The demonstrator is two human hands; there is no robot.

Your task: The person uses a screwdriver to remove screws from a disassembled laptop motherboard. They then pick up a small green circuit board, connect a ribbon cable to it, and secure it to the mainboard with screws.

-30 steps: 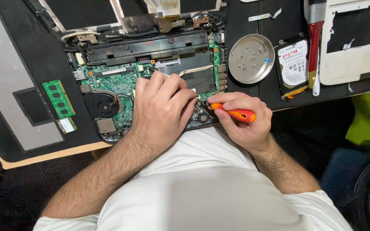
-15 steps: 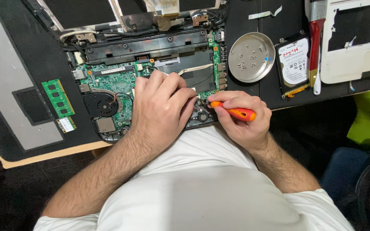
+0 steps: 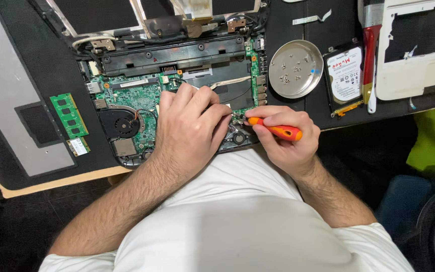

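An opened laptop (image 3: 177, 55) lies on the dark mat with its green motherboard (image 3: 132, 100) and round black fan (image 3: 119, 125) exposed. My left hand (image 3: 190, 131) rests flat on the board's right half, fingers pressing down. My right hand (image 3: 285, 138) grips an orange-handled screwdriver (image 3: 278, 131), its tip pointing left at the board's lower right corner, right beside my left fingertips. The tip itself is partly hidden by my fingers.
A round metal dish (image 3: 295, 68) holding several small screws sits right of the laptop. Beside it lie a hard drive (image 3: 346, 75), a red-handled tool (image 3: 369, 50) and a white cover panel (image 3: 419, 45). A green memory stick (image 3: 69, 116) lies on the mat at left.
Both hands stay in the same place on the board; only the view has shifted slightly.
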